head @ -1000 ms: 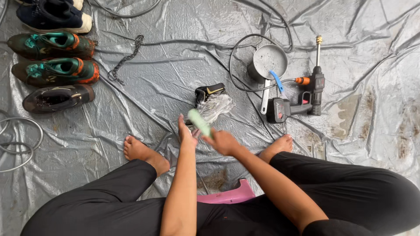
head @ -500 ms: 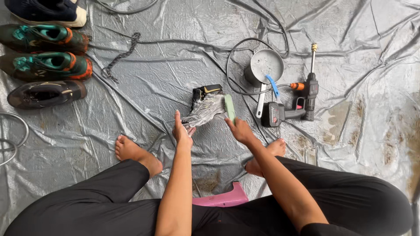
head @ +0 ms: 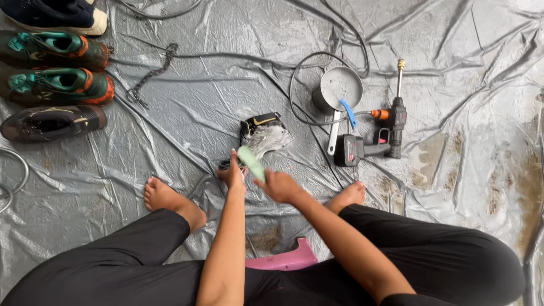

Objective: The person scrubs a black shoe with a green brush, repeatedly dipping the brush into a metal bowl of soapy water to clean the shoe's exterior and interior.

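A black shoe [head: 262,133] covered in white foam lies on the grey tarp [head: 226,85] in front of me. My left hand [head: 233,174] grips its near end. My right hand [head: 279,185] is closed on a light green brush [head: 250,162], which sits blurred just over the shoe's near end, right beside my left hand. My bare feet rest on the tarp to either side, and I sit on a pink stool [head: 286,260].
Several shoes [head: 56,85] are lined up at the far left. A chain [head: 153,73] lies beside them. To the right stand a metal pot [head: 339,86], a blue-handled brush [head: 349,113] and a black cordless spray gun [head: 377,141] with a hose. Coiled hose [head: 14,178] at left edge.
My right hand has swept the green brush from the shoe's right side back toward me, to its near end. My left hand stays on the shoe.
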